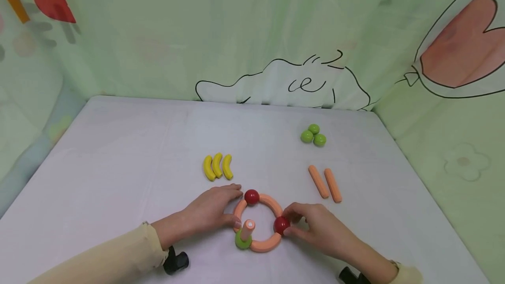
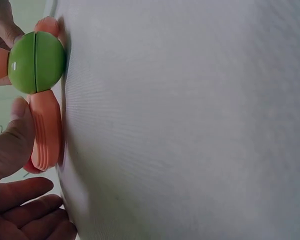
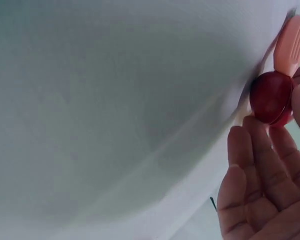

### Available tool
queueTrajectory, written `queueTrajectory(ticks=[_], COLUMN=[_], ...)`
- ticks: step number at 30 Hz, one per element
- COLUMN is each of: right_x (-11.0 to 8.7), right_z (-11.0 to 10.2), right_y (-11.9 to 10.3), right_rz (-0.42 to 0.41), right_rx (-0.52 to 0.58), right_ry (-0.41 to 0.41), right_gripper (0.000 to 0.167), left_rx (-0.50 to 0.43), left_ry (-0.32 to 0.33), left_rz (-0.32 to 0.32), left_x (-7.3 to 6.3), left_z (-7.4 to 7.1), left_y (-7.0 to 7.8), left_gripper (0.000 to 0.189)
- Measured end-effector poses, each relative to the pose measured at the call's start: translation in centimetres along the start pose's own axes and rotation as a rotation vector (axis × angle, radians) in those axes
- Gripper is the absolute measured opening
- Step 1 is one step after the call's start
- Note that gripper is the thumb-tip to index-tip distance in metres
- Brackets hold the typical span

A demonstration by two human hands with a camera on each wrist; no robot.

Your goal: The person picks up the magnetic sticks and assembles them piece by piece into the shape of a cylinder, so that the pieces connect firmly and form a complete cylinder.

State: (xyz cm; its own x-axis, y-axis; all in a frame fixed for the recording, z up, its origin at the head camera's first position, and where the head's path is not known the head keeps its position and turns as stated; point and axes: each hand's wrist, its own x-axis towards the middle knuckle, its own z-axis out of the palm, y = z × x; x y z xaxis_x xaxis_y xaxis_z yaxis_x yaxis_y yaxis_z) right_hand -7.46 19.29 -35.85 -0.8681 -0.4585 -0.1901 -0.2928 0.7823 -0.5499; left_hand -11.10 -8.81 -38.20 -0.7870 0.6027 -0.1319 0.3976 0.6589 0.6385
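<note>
The white table [image 1: 118, 165] carries everything. Well apart from its far edge, and somewhat closer to its right edge than to its left, lies the ring [image 1: 266, 245], made of bent orange pieces with balls between them.

The step in hand seems to be the fitting of one joint of this ring. To do it well, I think one hand should only keep the ring quiet, while the other pushes along the bent piece, flat to the table; a lift or a twist could open the other joints.

The left hand [image 1: 209, 207] lies at the ring's left side. Its thumb seems to touch the left bent piece [image 1: 239, 210] near the ring's green ball [image 1: 243, 241]. The other fingers are loosely spread toward the far red ball [image 1: 251, 197]; whether they touch it, I cannot tell. The right hand [image 1: 321, 229] pinches the right red ball [image 1: 282, 225] between thumb and fingertips, so the ring extends leftward from this grip.

An upright stick [image 1: 247, 230] stands at the green ball, just beside the left thumb, and a careless knock might tip it. Two loose sticks [image 1: 332, 185] lie toward the right edge, three bananas [image 1: 217, 165] beyond the left hand, and three loose green balls [image 1: 307, 136] toward the far right corner.
</note>
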Motion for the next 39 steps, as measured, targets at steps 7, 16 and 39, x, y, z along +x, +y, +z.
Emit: queueTrajectory(ticks=[7, 16, 39], right_x=[0.4, 2.0, 2.7], right_z=[-0.5, 0.0, 0.1], right_y=[0.1, -0.5, -0.9], right_rz=[-0.031, 0.079, 0.189], right_rx=[0.036, -0.034, -0.03], right_ry=[-0.022, 0.062, 0.101], right_gripper=[0.007, 0.023, 0.02], left_rx=[0.013, -0.007, -0.005], left_ry=[0.026, 0.006, 0.007], left_rz=[0.043, 0.059, 0.059], left_x=[0.1, 0.1, 0.3], left_z=[0.0, -0.1, -0.1], left_y=[-0.2, -0.2, -0.1], left_gripper=[0.049, 0.049, 0.039])
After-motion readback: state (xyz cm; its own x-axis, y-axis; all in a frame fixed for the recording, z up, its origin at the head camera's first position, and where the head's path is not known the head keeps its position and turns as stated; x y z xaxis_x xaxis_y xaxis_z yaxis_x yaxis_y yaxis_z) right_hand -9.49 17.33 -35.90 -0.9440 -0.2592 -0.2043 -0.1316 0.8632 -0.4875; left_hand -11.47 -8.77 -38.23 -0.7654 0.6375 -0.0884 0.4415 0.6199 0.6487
